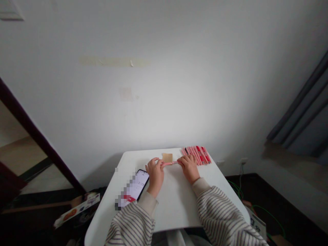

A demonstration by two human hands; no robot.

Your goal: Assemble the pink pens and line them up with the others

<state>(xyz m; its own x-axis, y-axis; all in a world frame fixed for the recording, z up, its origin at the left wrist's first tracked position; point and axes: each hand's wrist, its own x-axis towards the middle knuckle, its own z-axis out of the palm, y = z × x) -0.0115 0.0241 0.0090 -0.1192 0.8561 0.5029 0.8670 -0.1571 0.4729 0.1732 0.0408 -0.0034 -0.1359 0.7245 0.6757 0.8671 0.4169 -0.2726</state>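
A pink pen (169, 163) is held level above the white table (176, 201), one end in each hand. My left hand (155, 174) pinches its left end with fingers closed. My right hand (189, 166) grips its right end, also closed. Just behind the right hand a row of several pink and red pens (198, 154) lies side by side at the table's far edge. A small tan paper square (167, 157) lies behind the held pen.
A phone (134, 188) with a lit screen lies left of my left hand. The white wall stands right behind the table. A box (77, 210) lies on the floor at left, green cables (258, 208) at right, grey curtain (304, 119) far right.
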